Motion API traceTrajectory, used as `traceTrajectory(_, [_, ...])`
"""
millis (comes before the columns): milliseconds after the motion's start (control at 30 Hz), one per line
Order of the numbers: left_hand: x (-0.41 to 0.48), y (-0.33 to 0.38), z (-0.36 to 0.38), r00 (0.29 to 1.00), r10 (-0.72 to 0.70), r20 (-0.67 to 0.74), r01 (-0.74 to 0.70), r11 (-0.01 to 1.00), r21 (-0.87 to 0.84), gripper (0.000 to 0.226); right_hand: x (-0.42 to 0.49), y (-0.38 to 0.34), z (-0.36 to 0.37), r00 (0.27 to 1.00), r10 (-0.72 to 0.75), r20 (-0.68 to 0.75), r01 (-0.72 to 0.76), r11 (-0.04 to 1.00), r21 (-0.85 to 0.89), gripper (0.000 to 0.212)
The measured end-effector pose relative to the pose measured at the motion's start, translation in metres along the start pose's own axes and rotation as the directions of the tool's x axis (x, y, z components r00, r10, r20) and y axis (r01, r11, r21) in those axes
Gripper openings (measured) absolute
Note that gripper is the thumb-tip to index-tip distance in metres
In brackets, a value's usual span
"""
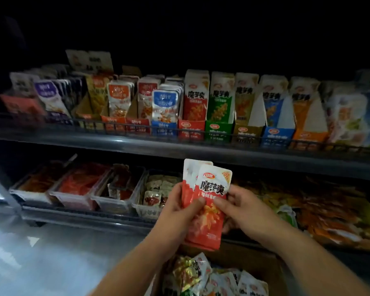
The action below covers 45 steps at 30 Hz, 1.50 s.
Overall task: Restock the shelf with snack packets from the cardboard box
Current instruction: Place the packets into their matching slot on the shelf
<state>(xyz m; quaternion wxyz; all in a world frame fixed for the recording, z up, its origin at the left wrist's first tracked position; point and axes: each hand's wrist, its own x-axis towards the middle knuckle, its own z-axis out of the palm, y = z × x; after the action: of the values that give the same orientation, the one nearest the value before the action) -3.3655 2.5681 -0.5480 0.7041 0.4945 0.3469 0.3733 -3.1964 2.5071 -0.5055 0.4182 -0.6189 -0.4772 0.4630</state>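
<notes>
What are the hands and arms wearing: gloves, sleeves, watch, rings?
Nothing visible: the left hand and right hand are ungloved, no rings seen. The left forearm and right forearm are bare to the frame edge: no sleeves, watch or bands.

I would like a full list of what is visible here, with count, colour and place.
packets: at least two, red and white, centre of view
display boxes: five, red, green, yellow, blue, orange, upper shelf right
small packs: many, mixed, upper shelf left
tubs: four, clear, lower shelf left
loose packs: many, orange and yellow, lower shelf right
box: one, brown, bottom, holding mixed packs
left hand: one, grips the packets
right hand: one, pinches the packets
</notes>
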Motion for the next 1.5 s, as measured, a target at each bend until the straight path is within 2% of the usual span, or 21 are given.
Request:
traceTrajectory(100, [0.021,0.032,0.012,0.994,0.107,0.018,-0.108,0.991,0.082,0.026,0.02,-0.038,-0.013,0.997,-0.068,0.019,0.069,0.996,-0.061,0.029])
traceTrajectory(200, [0.044,0.076,0.023,0.972,0.226,0.069,-0.233,0.965,0.12,0.023,0.044,-0.077,-0.026,0.98,-0.197,-0.033,0.192,0.975,-0.115,0.027])
traceTrajectory(333, [0.08,0.147,0.034,0.925,0.376,0.049,-0.377,0.897,0.231,0.02,0.073,-0.133,-0.037,0.901,-0.395,-0.177,0.362,0.912,-0.19,0.027])
traceTrajectory(433, [0.104,0.186,0.038,0.901,0.434,-0.004,-0.404,0.843,0.354,0.016,0.101,-0.161,-0.044,0.834,-0.481,-0.271,0.409,0.868,-0.282,0.026])
traceTrajectory(567, [0.127,0.206,0.032,0.859,0.511,-0.009,-0.421,0.717,0.556,0.035,0.132,-0.173,-0.048,0.764,-0.566,-0.309,0.445,0.809,-0.384,0.022])
traceTrajectory(700, [0.136,0.204,0.021,0.803,0.594,-0.037,-0.445,0.641,0.626,0.046,0.149,-0.169,-0.041,0.727,-0.61,-0.316,0.455,0.772,-0.443,0.025])
traceTrajectory(900, [0.142,0.186,0.009,0.788,0.616,-0.02,-0.432,0.576,0.694,0.048,0.153,-0.156,-0.035,0.747,-0.593,-0.299,0.416,0.769,-0.485,0.028])
traceTrajectory(1133, [0.14,0.168,0.005,0.815,0.58,0.008,-0.384,0.529,0.757,0.047,0.155,-0.145,-0.036,0.77,-0.583,-0.258,0.356,0.729,-0.584,0.031])
traceTrajectory(1300, [0.143,0.166,0.005,0.79,0.61,0.061,-0.339,0.353,0.872,0.05,0.156,-0.141,-0.038,0.795,-0.564,-0.224,0.302,0.687,-0.66,0.034])
traceTrajectory(1500, [0.14,0.156,0.01,0.808,0.588,0.044,-0.267,0.298,0.916,0.055,0.158,-0.128,-0.04,0.834,-0.517,-0.195,0.285,0.705,-0.65,0.04])
